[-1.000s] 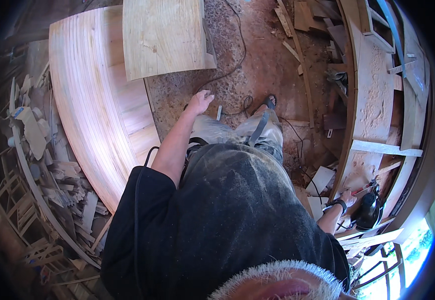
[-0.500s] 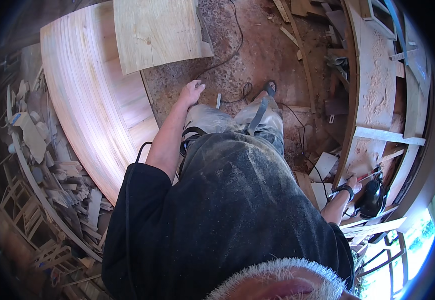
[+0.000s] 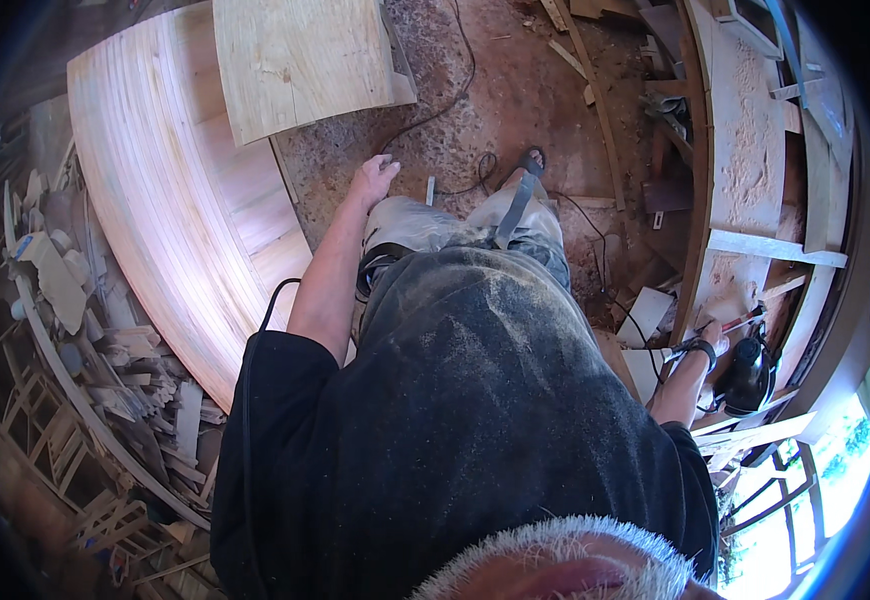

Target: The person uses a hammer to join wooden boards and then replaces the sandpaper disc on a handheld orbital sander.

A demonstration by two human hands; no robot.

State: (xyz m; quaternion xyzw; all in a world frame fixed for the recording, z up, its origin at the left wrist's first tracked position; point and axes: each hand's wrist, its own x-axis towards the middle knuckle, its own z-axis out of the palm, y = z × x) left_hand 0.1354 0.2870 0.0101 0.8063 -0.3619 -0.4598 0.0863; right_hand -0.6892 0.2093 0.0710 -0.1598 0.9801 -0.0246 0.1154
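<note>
While right fingers (image 3: 714,332) grip a tool (image 3: 742,321), sawdust (image 3: 745,165) clumps

No text, number or sign can be read. On the pale, irregular flat scrap (image 3: 58,287) at the left, a small blue patch (image 3: 24,245) is seen, too blurred to be made out.

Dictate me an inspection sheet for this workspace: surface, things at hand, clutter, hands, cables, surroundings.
Surface: right-hand wooden board, sawdust on it.
Things at hand: red tool at the right hand; rounded black object nearby.
Clutter: scrap wood heaped at left.
Hands: left hand loosely curled near the trousers, seemingly empty; right hand's grip unclear.
Cables: dark cable on the floor; black cord along the left sleeve.
Surroundings: striped panel and paler panel at left; bright opening lower right.
</note>
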